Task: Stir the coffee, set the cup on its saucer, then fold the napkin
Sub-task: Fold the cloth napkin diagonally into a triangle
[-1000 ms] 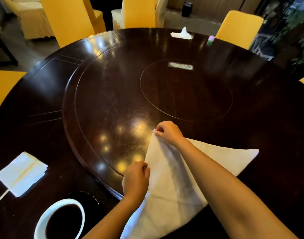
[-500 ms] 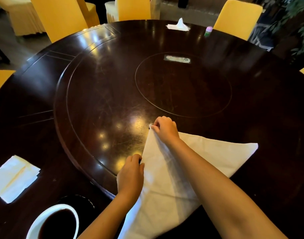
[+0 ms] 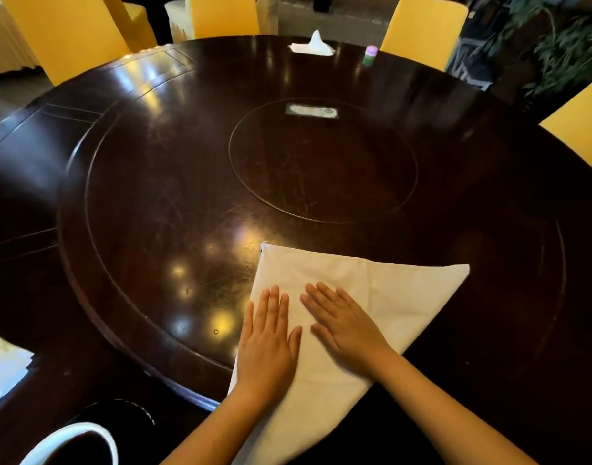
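The table (image 3: pixel 160 169) is dark wood, very shiny, with bright spots of light on it and thin scratches in the polish; the napkin (image 3: pixel 371 297) is white cloth, soft and matt, with faint crease lines; the cup (image 3: pixel 96 434) has a smooth, glossy white rim and dark, shiny coffee (image 3: pixel 76 451) inside; the saucer (image 3: pixel 126 411) looks dark and glossy; the chairs (image 3: pixel 422 28) wear yellow cloth covers, matt and smooth; the folded paper (image 3: pixel 2 367) at the left edge is white and dull.

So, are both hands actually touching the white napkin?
Touching. The head view shows the left hand and right hand lying palm-down, flat on the napkin.
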`<act>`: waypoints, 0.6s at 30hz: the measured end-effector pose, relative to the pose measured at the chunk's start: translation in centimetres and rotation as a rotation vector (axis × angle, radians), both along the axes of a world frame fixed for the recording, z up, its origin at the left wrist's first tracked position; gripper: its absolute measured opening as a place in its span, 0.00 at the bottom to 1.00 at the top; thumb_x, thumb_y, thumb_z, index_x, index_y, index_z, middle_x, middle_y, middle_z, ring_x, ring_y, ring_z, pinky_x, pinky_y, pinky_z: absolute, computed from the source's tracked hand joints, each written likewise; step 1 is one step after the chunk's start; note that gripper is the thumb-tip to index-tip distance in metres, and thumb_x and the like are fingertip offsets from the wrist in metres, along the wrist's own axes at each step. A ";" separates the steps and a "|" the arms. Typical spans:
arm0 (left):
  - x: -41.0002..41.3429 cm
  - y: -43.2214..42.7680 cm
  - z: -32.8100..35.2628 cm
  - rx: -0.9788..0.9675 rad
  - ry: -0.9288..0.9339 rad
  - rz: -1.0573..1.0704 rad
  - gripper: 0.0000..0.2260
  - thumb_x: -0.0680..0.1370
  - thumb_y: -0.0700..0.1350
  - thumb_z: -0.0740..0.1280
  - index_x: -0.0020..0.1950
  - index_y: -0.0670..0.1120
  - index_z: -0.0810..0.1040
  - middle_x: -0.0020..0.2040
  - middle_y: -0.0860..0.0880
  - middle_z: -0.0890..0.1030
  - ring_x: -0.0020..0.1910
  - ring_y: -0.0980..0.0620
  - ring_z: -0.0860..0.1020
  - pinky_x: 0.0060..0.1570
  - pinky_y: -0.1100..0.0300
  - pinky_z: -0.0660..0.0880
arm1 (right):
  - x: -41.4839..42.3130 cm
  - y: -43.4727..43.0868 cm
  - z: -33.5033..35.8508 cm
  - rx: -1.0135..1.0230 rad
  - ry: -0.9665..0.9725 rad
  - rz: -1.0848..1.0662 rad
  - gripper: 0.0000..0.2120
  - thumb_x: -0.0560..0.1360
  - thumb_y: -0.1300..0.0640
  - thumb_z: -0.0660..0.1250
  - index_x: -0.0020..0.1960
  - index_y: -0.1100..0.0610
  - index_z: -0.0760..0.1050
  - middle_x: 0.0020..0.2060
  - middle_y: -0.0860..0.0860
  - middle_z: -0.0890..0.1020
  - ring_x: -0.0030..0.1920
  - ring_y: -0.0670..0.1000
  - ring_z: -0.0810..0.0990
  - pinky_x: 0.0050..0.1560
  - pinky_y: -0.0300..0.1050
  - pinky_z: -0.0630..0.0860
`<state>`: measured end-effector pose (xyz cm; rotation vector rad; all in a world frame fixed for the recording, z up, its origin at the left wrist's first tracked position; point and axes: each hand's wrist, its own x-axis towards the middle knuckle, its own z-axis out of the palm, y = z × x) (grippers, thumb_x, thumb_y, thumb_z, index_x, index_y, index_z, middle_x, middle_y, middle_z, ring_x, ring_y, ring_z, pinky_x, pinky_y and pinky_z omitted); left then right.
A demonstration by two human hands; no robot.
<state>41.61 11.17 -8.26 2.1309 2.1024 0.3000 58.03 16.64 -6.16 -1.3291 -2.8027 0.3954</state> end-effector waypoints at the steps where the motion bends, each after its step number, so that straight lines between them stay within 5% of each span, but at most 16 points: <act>1: 0.1 0.0 -0.1 0.008 0.002 0.006 0.28 0.80 0.56 0.39 0.72 0.41 0.62 0.73 0.43 0.63 0.75 0.49 0.49 0.71 0.50 0.46 | 0.6 0.3 0.0 0.010 -0.016 -0.029 0.26 0.79 0.43 0.40 0.75 0.48 0.46 0.73 0.42 0.44 0.75 0.45 0.40 0.70 0.38 0.32; 4: 0.1 -0.1 -0.5 0.030 0.016 0.020 0.28 0.80 0.57 0.40 0.73 0.42 0.60 0.74 0.44 0.60 0.75 0.53 0.40 0.71 0.51 0.45 | 2.6 1.6 0.0 0.032 -0.075 -0.110 0.26 0.79 0.42 0.41 0.75 0.47 0.43 0.73 0.42 0.41 0.75 0.44 0.39 0.70 0.39 0.32; 9: 0.0 0.0 -0.6 0.029 0.016 0.037 0.28 0.80 0.57 0.40 0.73 0.44 0.60 0.74 0.45 0.60 0.75 0.54 0.40 0.71 0.51 0.45 | 8.6 4.6 -0.2 0.024 -0.141 -0.289 0.41 0.70 0.31 0.27 0.76 0.53 0.44 0.74 0.46 0.42 0.75 0.46 0.42 0.72 0.44 0.38; 18: -0.1 0.0 -0.6 0.020 0.045 0.022 0.28 0.80 0.57 0.40 0.73 0.43 0.59 0.74 0.45 0.60 0.75 0.51 0.47 0.71 0.52 0.44 | 17.1 6.9 0.6 0.002 -0.249 -0.660 0.27 0.81 0.46 0.42 0.76 0.55 0.43 0.77 0.51 0.46 0.76 0.49 0.43 0.75 0.51 0.41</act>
